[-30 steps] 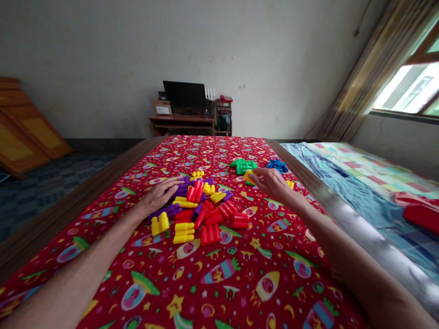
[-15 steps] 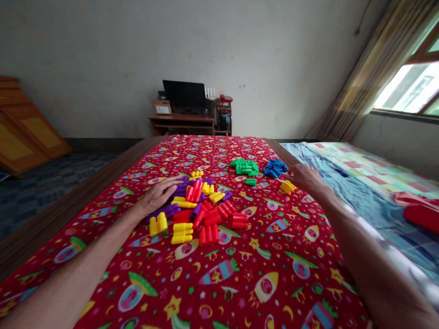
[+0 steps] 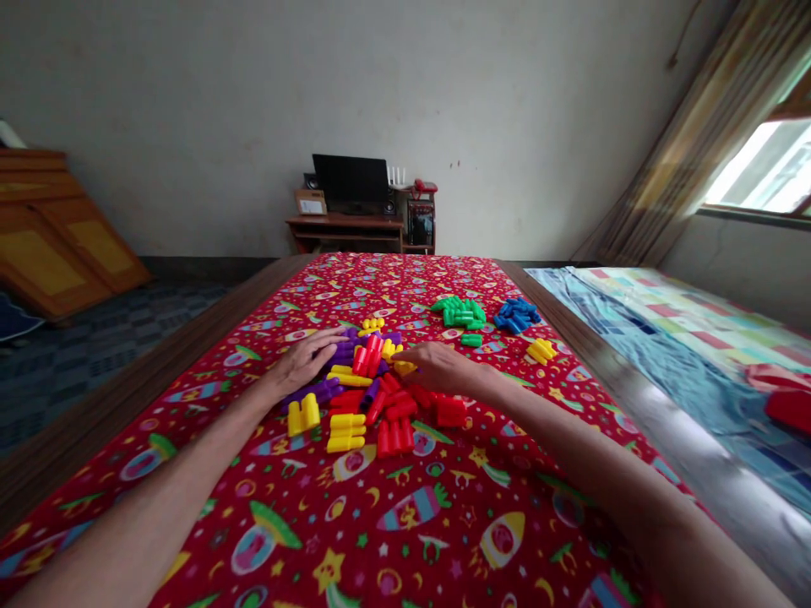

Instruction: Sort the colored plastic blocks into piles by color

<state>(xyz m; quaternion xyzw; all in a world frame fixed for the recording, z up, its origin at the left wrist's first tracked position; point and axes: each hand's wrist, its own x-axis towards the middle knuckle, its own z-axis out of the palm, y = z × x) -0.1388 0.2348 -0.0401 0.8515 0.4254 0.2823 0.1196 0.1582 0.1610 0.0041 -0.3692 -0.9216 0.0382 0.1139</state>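
Note:
A mixed pile of small plastic building blocks, shaped like joined tubes, lies in the middle of the table. At its left edge, my left hand (image 3: 302, 365) rests with fingers stretched out by the purple blocks (image 3: 345, 348). My right hand (image 3: 443, 369) reaches in from the right, its fingers bent over a yellow block (image 3: 404, 368); its fingertips are partly hidden. A red block (image 3: 368, 356) lies on top between the hands. Nearer me are more red blocks (image 3: 395, 438) and yellow blocks (image 3: 346, 432).
Beyond my right hand lie a green heap (image 3: 461, 312), a blue heap (image 3: 517, 315) and a lone yellow block (image 3: 541, 350). A red patterned cloth (image 3: 405, 549) covers the table. A bed (image 3: 665, 312) stands at the right, a computer desk (image 3: 345, 223) at the far wall.
My right hand has swung left from beside the lone yellow block to the pile's right side. My left hand has stayed by the purple blocks. The whole view has shifted slightly.

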